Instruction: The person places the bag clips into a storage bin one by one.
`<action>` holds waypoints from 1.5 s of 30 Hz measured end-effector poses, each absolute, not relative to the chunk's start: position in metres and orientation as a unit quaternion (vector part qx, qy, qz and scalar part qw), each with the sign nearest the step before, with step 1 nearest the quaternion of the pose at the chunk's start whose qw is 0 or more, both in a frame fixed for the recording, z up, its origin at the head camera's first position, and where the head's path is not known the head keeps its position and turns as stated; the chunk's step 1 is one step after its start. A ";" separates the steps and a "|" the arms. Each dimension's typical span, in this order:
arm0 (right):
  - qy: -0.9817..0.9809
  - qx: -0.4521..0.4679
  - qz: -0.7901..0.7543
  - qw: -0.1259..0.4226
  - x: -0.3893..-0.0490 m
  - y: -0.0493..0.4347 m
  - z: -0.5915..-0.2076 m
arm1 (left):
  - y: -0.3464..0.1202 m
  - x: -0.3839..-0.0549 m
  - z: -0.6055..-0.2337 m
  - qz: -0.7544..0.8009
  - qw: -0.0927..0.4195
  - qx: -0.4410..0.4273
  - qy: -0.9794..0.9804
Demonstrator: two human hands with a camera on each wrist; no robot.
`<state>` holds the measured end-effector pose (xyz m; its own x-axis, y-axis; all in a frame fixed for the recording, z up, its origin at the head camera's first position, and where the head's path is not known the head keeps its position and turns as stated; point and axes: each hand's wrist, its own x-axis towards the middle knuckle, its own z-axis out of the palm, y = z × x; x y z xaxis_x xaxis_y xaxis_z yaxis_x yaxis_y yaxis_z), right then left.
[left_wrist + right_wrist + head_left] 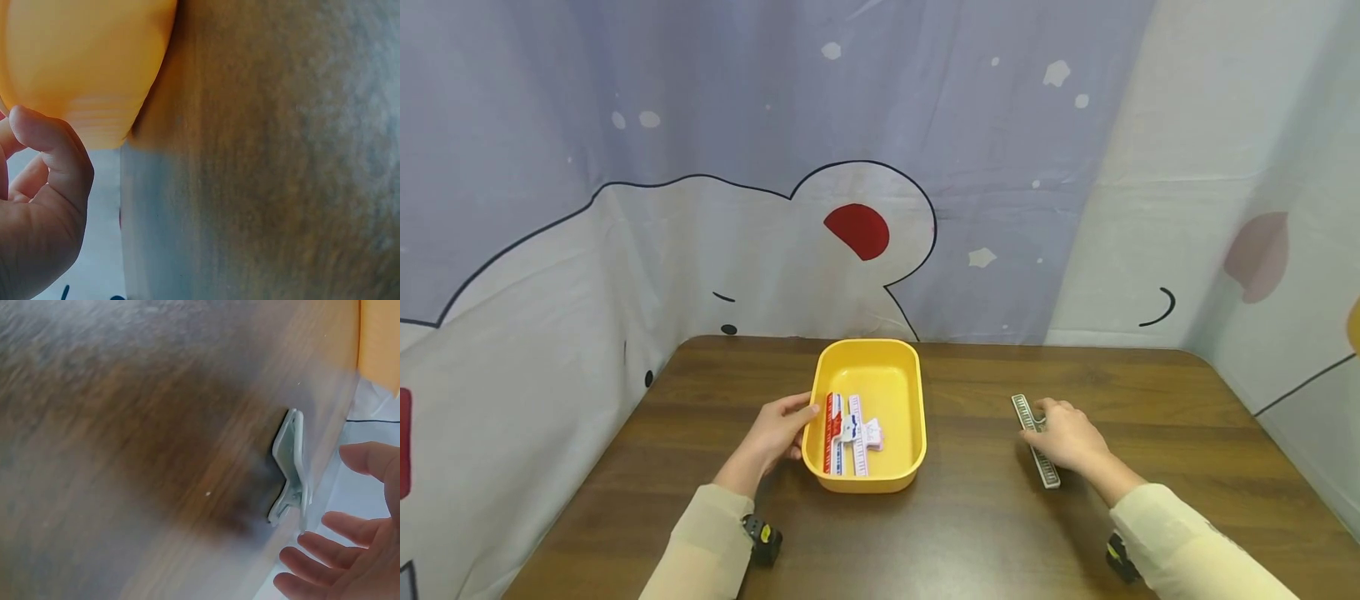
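My left hand [781,427] grips the left rim of a yellow plastic basket [916,400], thumb at the rim and fingers outside. In the left wrist view the fingers [59,150] curl at the basket's wall. Inside lie long clips: a red-and-white clip [829,437], a blue-and-white clip [838,458] and a pale purple clip [859,450], with small figures on them. To the right, my right hand [1066,437] is over a green-and-white striped long clip [1047,471] on the table. From the right wrist, this clip shows a bent, angled side profile, and the fingers are spread beside it.
The brown wooden table [970,533] has a far edge against a printed curtain [1000,208], which also hangs along both sides. A small black device [763,540] sits at the left wrist, another black device [1120,558] at the right.
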<state>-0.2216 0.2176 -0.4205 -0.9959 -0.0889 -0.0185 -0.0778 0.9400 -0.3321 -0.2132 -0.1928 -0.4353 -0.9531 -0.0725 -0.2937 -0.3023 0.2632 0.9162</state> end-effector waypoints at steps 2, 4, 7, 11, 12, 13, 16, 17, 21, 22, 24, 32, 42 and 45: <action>0.985 -0.036 -0.166 0.021 -0.222 0.220 -0.421 | -0.193 -0.213 -0.435 0.595 0.097 -0.119 0.789; 0.986 -0.032 -0.162 0.025 -0.222 0.222 -0.421 | -0.192 -0.213 -0.435 0.594 0.097 -0.120 0.789; 0.986 -0.029 -0.159 0.028 -0.222 0.225 -0.422 | -0.192 -0.213 -0.435 0.594 0.098 -0.120 0.789; 0.987 -0.029 -0.157 0.030 -0.222 0.226 -0.423 | -0.193 -0.213 -0.435 0.594 0.099 -0.120 0.789; 0.987 -0.028 -0.157 0.031 -0.222 0.227 -0.423 | -0.193 -0.213 -0.435 0.595 0.099 -0.120 0.789; 0.987 -0.028 -0.156 0.032 -0.222 0.227 -0.423 | -0.193 -0.213 -0.435 0.595 0.099 -0.120 0.789; 0.987 -0.023 -0.155 0.036 -0.222 0.228 -0.423 | -0.193 -0.213 -0.434 0.595 0.100 -0.120 0.789; 0.987 -0.020 -0.154 0.037 -0.222 0.228 -0.424 | -0.193 -0.213 -0.434 0.594 0.100 -0.121 0.789; 0.988 -0.013 -0.151 0.037 -0.222 0.231 -0.426 | -0.193 -0.213 -0.434 0.595 0.101 -0.120 0.788; 0.988 -0.011 -0.151 0.037 -0.222 0.231 -0.426 | -0.194 -0.213 -0.435 0.595 0.101 -0.120 0.788; 0.988 -0.008 -0.151 0.037 -0.222 0.232 -0.426 | -0.194 -0.213 -0.435 0.596 0.102 -0.119 0.788; 0.987 -0.007 -0.160 0.031 -0.223 0.232 -0.425 | -0.194 -0.213 -0.435 0.599 0.102 -0.118 0.785; 0.976 -0.014 -0.218 -0.009 -0.225 0.232 -0.421 | -0.194 -0.213 -0.436 0.600 0.102 -0.118 0.785; 0.973 -0.014 -0.229 -0.012 -0.226 0.233 -0.421 | -0.194 -0.213 -0.436 0.600 0.101 -0.116 0.785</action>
